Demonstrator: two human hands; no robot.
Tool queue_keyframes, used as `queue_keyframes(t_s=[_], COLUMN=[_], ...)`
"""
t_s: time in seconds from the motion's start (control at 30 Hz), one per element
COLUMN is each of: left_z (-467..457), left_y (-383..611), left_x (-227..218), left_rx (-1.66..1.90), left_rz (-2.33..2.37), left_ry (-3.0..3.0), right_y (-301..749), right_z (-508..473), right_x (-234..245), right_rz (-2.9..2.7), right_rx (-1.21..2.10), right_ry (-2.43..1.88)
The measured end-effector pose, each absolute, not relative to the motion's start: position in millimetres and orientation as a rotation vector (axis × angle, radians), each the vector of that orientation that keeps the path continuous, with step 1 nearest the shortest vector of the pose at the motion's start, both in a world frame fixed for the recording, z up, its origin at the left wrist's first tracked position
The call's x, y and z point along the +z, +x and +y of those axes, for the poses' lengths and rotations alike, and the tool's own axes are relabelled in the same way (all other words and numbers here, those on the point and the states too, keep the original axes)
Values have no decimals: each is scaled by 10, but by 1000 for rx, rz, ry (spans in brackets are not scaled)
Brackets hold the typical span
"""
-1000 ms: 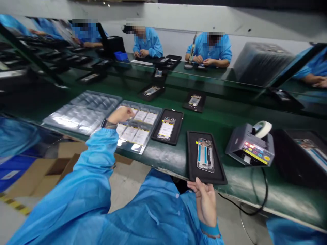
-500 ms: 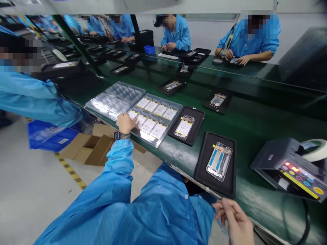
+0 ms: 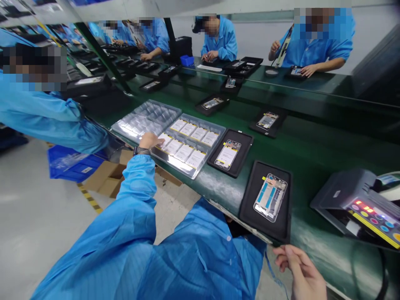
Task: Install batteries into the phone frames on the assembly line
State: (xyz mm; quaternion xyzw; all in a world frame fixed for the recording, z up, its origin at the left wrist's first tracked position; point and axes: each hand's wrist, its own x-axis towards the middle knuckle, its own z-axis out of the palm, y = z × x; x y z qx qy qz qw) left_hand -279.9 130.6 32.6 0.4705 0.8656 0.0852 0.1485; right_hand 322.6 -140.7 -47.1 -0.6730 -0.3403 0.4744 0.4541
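Observation:
My left hand (image 3: 149, 140) reaches out over a clear plastic tray (image 3: 179, 168) holding several white packs with yellow edges (image 3: 190, 143). Its fingers lie stretched on the nearest left pack, gripping nothing that I can see. My right hand (image 3: 300, 271) hangs below the table edge, fingers loosely curled and empty, just under the near corner of a black tray (image 3: 250, 206). That tray carries a phone frame with blue parts (image 3: 270, 197). A second black tray (image 3: 243, 157) beside the clear one holds a phone frame with a white pack (image 3: 227, 154).
An empty clear tray (image 3: 146, 118) lies left of the filled one on the green belt (image 3: 312, 162). A grey tape dispenser with lit buttons (image 3: 356, 204) stands at the right. A co-worker's blue sleeve (image 3: 53, 121) is close on my left. A cardboard box (image 3: 106, 179) and blue crate (image 3: 67, 164) sit on the floor.
My left hand has pulled back from the tray's far row to its near left pack. My right hand has left the black tray and dropped below the table edge. My view swung left.

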Motion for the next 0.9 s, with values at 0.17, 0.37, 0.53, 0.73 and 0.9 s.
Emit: queue_keyframes(t_s=[0.17, 0.37, 0.53, 0.73, 0.9], left_z=[1251, 990, 655, 318, 379], left_y=[-2761, -2199, -568, 1021, 1142], left_x=[596, 638, 230, -131, -148], left_rx=[423, 872, 962, 634, 728], left_rz=[2516, 2248, 1423, 813, 976], left_ry=[1242, 1365, 1234, 1018, 1509], right_y=[3265, 2868, 2416, 2575, 3016], right_z=[-1379, -1194, -818, -610, -689], right_x=[-430, 15, 220, 142, 99], right_rz=[-892, -958, -893, -784, -811], right_rx=[1155, 1152, 1169, 1084, 1003], right_ry=[-1669, -1655, -1574, -1608, -1781])
